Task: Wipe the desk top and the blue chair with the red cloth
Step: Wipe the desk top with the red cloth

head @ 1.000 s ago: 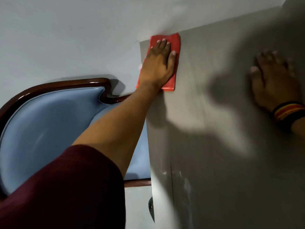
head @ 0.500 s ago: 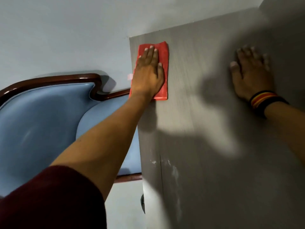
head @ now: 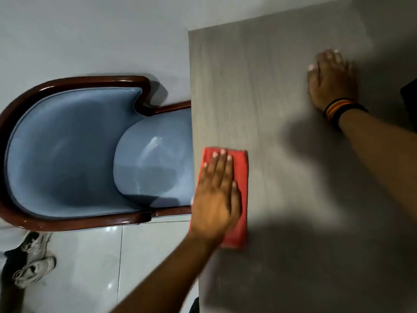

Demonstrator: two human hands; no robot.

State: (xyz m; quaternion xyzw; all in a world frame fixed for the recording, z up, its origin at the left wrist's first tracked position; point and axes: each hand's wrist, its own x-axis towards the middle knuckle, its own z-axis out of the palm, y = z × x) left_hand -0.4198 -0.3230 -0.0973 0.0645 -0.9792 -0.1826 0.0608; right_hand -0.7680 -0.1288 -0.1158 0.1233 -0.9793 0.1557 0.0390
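A folded red cloth (head: 240,175) lies flat on the grey wood-grain desk top (head: 259,98), along its left edge. My left hand (head: 215,197) presses down on the cloth, palm flat and fingers spread, covering most of it. My right hand (head: 331,82) rests flat on the bare desk farther back and to the right, with a striped band on the wrist. The blue chair (head: 74,150) with a dark wooden frame stands to the left, its seat tucked partly under the desk edge.
White glossy floor tiles (head: 140,256) run under the chair and desk. A pair of pale sneakers (head: 33,260) lies on the floor at the lower left. A dark object (head: 409,102) shows at the right edge of the desk.
My left hand has slid the red cloth from the desk's far left corner back toward me along the left edge. My right hand stays flat on the desk.
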